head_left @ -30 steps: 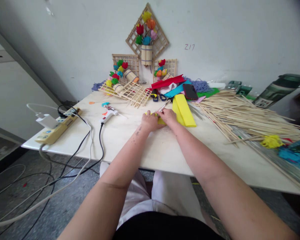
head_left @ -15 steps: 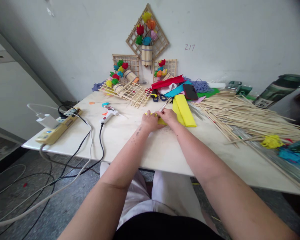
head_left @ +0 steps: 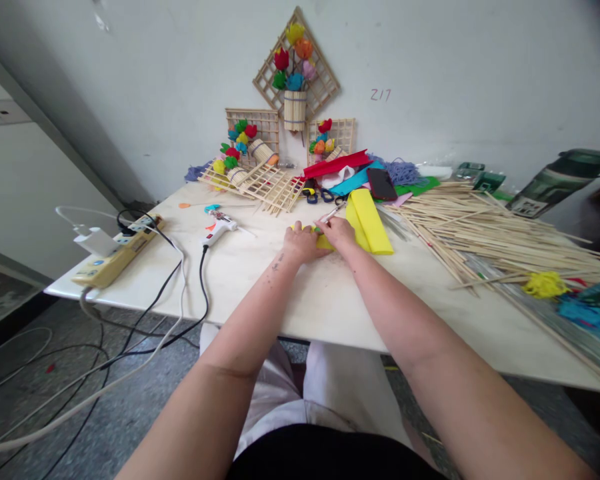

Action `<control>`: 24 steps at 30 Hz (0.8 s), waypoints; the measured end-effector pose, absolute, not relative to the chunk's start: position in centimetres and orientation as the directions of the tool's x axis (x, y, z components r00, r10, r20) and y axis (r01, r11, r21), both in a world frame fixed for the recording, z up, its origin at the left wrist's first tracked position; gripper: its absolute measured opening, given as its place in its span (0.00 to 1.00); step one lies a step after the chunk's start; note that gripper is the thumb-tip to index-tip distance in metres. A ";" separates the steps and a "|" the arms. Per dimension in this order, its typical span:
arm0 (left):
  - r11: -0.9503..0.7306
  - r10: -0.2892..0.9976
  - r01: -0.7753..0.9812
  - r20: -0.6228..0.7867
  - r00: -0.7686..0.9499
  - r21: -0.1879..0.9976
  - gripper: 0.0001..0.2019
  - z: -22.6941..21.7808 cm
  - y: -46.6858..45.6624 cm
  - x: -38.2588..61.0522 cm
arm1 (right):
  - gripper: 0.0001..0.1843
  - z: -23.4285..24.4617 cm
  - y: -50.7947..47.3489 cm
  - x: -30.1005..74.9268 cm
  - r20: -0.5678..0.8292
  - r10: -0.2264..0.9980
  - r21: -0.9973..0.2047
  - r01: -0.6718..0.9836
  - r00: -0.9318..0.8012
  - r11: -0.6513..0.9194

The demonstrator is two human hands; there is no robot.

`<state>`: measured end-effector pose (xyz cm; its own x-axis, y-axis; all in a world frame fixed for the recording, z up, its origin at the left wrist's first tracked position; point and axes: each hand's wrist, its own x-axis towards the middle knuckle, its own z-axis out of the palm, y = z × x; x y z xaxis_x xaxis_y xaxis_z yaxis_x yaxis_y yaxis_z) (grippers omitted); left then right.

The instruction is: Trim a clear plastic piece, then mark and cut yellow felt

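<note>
A pale, smooth surface (head_left: 245,273) stands against a white wall (head_left: 445,73), with a speckled grey floor (head_left: 145,420) below. Stick lattices with bright flowers gather at the back, one lattice (head_left: 296,67) set as a diamond against the wall. To the left lie a power strip (head_left: 117,253) and a glue gun (head_left: 219,233); to the right spreads a heap of thin sticks (head_left: 485,227). A phone (head_left: 381,184) rests among coloured sheets, and a folded yellow sheet (head_left: 369,223) sits just beside the right hand (head_left: 340,232). That hand grips a slim white pen (head_left: 331,213), tilted. Below it, on the surface — mostly covered — is a bright yellow piece of paper (head_left: 323,244). The left hand (head_left: 301,243) lies palm down over it; I cannot tell whether it pinches.
</note>
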<state>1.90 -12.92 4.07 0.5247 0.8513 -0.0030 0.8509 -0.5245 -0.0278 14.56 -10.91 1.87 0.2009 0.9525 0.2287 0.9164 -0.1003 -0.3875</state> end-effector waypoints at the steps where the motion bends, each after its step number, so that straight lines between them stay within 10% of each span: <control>1: -0.525 0.851 0.851 -0.003 0.525 -0.025 0.35 4.1 -12.9 1.9 | 0.25 1.9 -10.9 14.5 0.228 0.953 -0.388 0.916 0.202 -0.102; 24: -0.520 0.854 0.853 -0.022 0.520 -0.042 0.36 4.3 -13.1 1.9 | 0.26 1.9 -10.9 14.4 0.226 0.953 -0.365 0.925 0.202 -0.109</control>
